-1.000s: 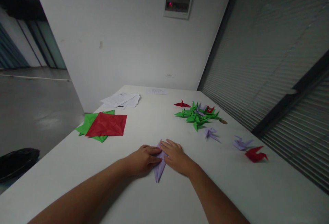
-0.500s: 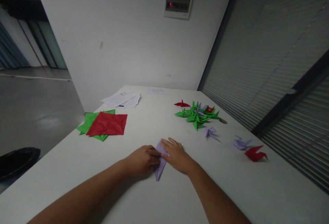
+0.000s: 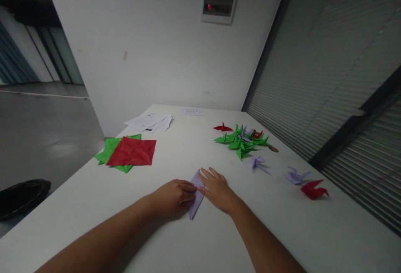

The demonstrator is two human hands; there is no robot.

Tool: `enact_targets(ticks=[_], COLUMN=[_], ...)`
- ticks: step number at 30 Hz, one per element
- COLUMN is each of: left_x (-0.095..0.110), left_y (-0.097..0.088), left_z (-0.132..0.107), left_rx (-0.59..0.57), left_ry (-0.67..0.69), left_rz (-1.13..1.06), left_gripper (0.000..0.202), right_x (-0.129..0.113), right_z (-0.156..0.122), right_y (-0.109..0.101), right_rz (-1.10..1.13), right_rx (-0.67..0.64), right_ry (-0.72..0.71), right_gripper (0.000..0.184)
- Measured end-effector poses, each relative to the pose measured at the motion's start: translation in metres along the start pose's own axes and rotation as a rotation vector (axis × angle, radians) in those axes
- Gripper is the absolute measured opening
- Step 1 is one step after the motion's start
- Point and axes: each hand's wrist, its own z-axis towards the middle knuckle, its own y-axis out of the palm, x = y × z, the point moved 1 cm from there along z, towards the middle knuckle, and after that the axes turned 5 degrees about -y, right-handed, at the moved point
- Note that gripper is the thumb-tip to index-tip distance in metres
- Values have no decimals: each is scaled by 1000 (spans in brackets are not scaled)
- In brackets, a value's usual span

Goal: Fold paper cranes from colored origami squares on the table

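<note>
A purple sheet of origami paper (image 3: pixel 196 203), folded into a narrow kite shape, lies on the white table with its split point toward me. My left hand (image 3: pixel 176 197) has its fingers curled over the left edge of the paper, thumb side hidden. From the other side, my right hand (image 3: pixel 218 190) lies fairly flat, its spread fingers touching the upper right edge of the paper. Both hands cover parts of the folds.
Left of my hands lie red paper (image 3: pixel 134 152) and green paper (image 3: pixel 108 149), with printed sheets (image 3: pixel 148 121) behind. A heap of green paper cranes (image 3: pixel 239 141) stands at the right, with purple (image 3: pixel 296 176) and red (image 3: pixel 313 190) cranes nearer. A black-lined bin (image 3: pixel 25 197) stands beside the table.
The right hand's fingers have spread slightly and shifted a little on the paper. My left hand keeps its place at the paper's left edge. The view has shifted slightly.
</note>
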Motion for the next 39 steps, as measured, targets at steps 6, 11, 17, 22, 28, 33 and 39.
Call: enact_targets(ticks=[6,11,17,22,28,33,39], left_x=[-5,-8,-8,-9,-12,-20,-28], left_y=[2,4,4,2,4,10,16], left_z=[-3,-7,-8,-8,-7,-7,0], left_rx=[-6,12,-24,-38,23,169,356], left_ry=[-35,-101,-162,-241,-359,-607,-782], left_rz=[0,38,56,64,-19,-279,-880], left_gripper=[23,29,34,35,32,31,39], right_x=[2,1,-5,-3,1,0,-8], right_z=[5,6,6,7,12,16,15], right_y=[-3,-5,-4,-1,7,11,6], right_rz=[68,224,467,598,735,902,1088], right_rx=[210,303,277,299,362,461,507], right_ry=[32,97,120,154,143,107,117], right_gripper=[38,30,33,32,29,27,32])
